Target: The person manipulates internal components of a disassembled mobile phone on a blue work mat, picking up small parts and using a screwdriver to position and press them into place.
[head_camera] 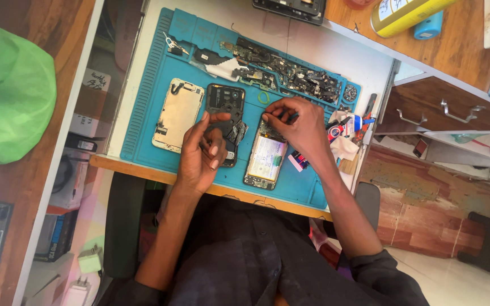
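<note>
An opened phone [266, 160] with its battery showing lies on the blue work mat [148, 90]. My right hand [296, 126] rests on the phone's top end, fingers pinched around a small tool or part. My left hand [202, 152] holds a small dark part next to a black phone frame [224, 105]. A pale phone back panel [177, 115] lies further left on the mat.
Several loose circuit parts [290, 71] fill the mat's far trays. Small bottles and tools [353, 124] sit at the right edge. A wooden drawer unit [449, 107] stands right, a green bag [7, 96] left, a yellow can [409, 12] on the far shelf.
</note>
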